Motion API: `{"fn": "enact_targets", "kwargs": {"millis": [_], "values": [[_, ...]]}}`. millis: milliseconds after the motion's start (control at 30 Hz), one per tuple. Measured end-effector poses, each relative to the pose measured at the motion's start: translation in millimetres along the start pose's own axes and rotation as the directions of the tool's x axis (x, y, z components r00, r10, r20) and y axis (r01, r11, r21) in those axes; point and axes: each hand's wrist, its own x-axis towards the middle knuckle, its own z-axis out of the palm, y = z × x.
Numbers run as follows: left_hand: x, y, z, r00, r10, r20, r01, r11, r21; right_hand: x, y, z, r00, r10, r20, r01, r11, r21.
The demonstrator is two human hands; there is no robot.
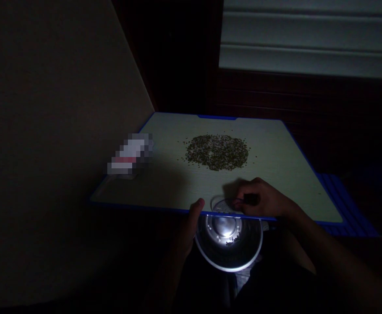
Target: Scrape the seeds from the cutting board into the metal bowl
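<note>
A loose patch of small dark greenish seeds [217, 151] lies on the pale, blue-edged tabletop [167, 131]. At the near edge, my right hand [264, 198] is closed in a pinch on the rim of a clear round lid or shallow dish [222, 206], with a few seeds beside it. Just below that edge is a shiny metal bowl [229, 261] with a few seeds inside. My left hand [192, 226] grips the bowl's left side, its thumb up by the table edge. The other left fingers are hidden.
A blurred white and red packet [130, 155] lies at the table's left side. A plain wall [63, 109] rises along the left. Blue striped material [344, 209] shows beyond the right edge. The surroundings are very dark.
</note>
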Motion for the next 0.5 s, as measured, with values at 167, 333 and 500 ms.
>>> {"fn": "enact_targets", "kwargs": {"millis": [167, 333, 500], "values": [[0.4, 0.4, 0.2, 1.0, -0.026, -0.006, 0.026, 1.0, -0.002, -1.2, 0.6, -0.9, 0.999, -0.028, 0.026, 0.028, 0.999, 0.02], [-0.1, 2.1, 0.2, 0.999, -0.033, 0.023, 0.033, 0.999, 0.027, -1.7, 0.1, -1.5, 0.999, -0.025, 0.027, 0.023, 0.998, 0.062], [-8.7, 9.1, 7.5, 0.994, 0.079, 0.073, -0.076, 0.996, -0.04, 2.5, 4.3, 1.0, 0.983, 0.103, -0.154, -0.088, 0.991, 0.101]]}}
